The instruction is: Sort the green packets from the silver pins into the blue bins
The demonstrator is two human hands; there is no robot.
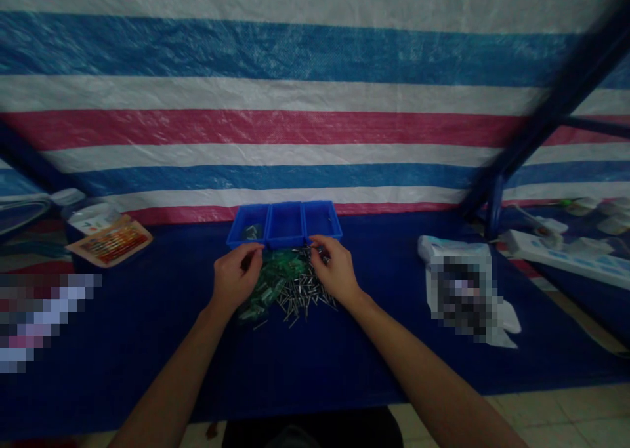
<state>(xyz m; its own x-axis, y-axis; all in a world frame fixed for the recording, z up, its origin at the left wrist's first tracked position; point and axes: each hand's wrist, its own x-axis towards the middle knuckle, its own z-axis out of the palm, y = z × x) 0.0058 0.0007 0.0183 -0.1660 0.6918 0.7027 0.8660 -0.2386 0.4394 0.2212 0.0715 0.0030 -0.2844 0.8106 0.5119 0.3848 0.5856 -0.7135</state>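
My left hand [236,272] is closed in a pinch at the left of the pile, just in front of the tray; what its fingertips hold, if anything, is too small to make out. My right hand [337,267] also pinches, over the right side of the pile, and its fingertips are too dim to show what is in them. Between the hands lie many thin metal pins [301,294], loose on the table. Beside them is crumpled green see-through plastic [275,274]. Behind stands a blue three-compartment tray [286,224]; small pieces [252,231] lie in its left compartment.
The blue table [275,376] runs across the view. At the left, an orange snack packet [111,241] leans by a dark container. A plastic bag [455,248] lies at the right, with a white power strip [566,254] beyond. Striped sheeting [315,126] hangs behind.
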